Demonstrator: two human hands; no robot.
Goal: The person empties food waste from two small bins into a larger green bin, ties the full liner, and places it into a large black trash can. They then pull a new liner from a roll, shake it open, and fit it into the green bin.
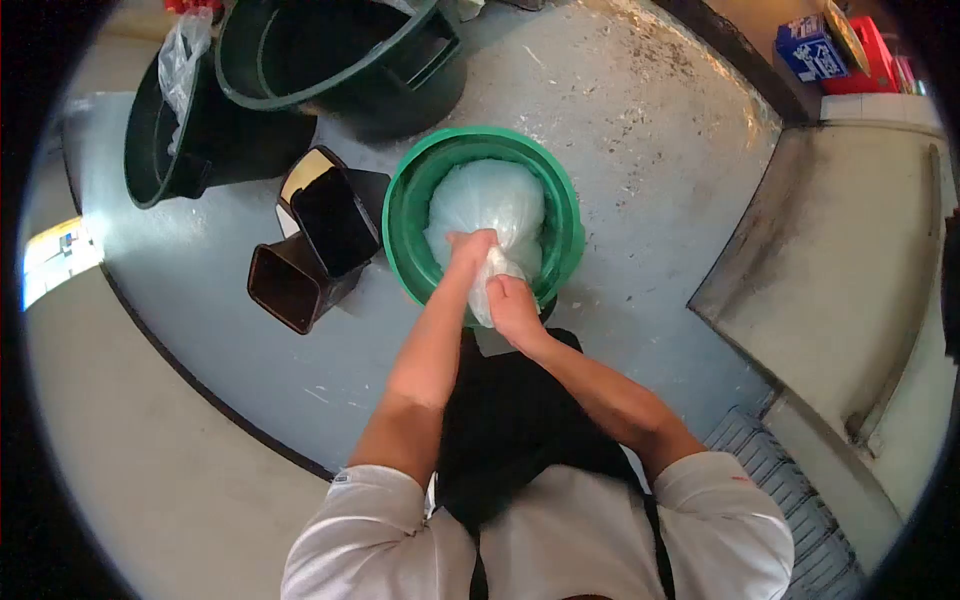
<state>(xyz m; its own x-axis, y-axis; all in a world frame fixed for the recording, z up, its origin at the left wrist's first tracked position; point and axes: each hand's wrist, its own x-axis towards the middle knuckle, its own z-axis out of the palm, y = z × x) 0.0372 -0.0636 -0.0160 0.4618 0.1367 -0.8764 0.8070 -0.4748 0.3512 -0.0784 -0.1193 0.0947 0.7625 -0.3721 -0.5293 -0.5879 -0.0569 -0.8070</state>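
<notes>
"Where's the plastic bag [490, 195]?"
"Inside the green bin [397, 215], upper middle of the frame."
"And the grip?"
"Left hand [472, 244] and right hand [513, 305] are both closed around the bag's bunched top."

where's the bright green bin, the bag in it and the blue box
bright green bin [568, 215], head view, right side of its rim
bag [488, 192], head view, its bulging upper part
blue box [812, 50], head view, the side facing the camera
</notes>
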